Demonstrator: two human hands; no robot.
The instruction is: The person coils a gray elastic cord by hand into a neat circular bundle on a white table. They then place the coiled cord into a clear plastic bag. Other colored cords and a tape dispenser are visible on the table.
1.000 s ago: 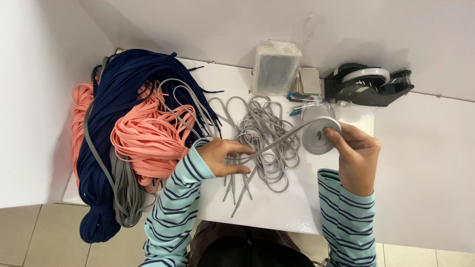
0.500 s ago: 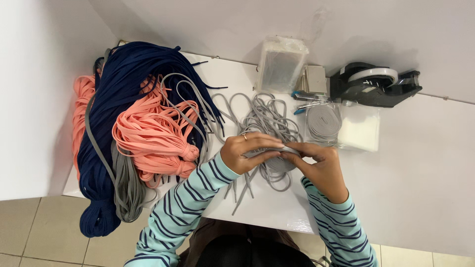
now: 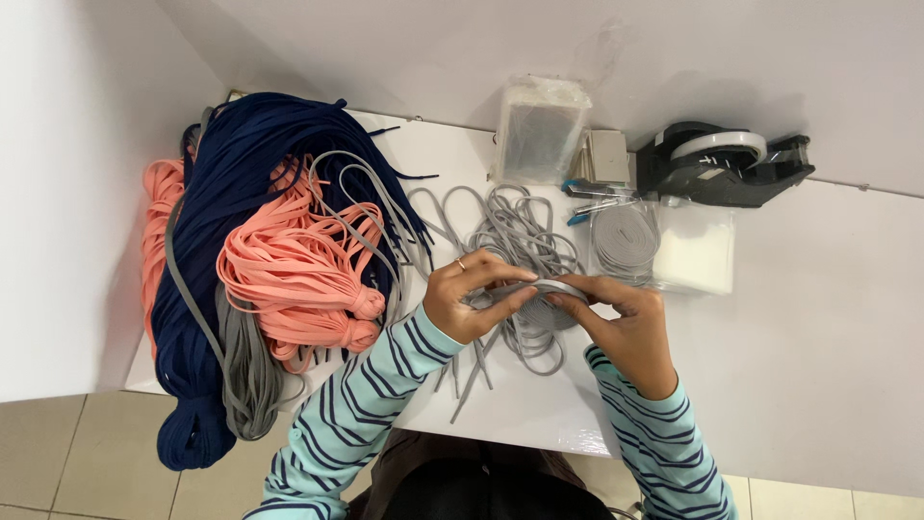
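Both hands met — grey lace point(image 3: 539, 289) (partly hidden).

A clear plastic bag point(image 3: 539, 130), upright and oblong with a greyish stack seen through its glossy film, is found at the far edge of the worktop point(image 3: 818, 318), close against the wall. Just beside it on the right, a small stack of beige cards point(image 3: 606, 157) is seen. Nearer the middle, below the black tape dispenser point(image 3: 722, 166), a flat pile of clear square bags point(image 3: 695, 248) is laid, whitish and see-through, touching a coil of grey lace point(image 3: 624, 239).
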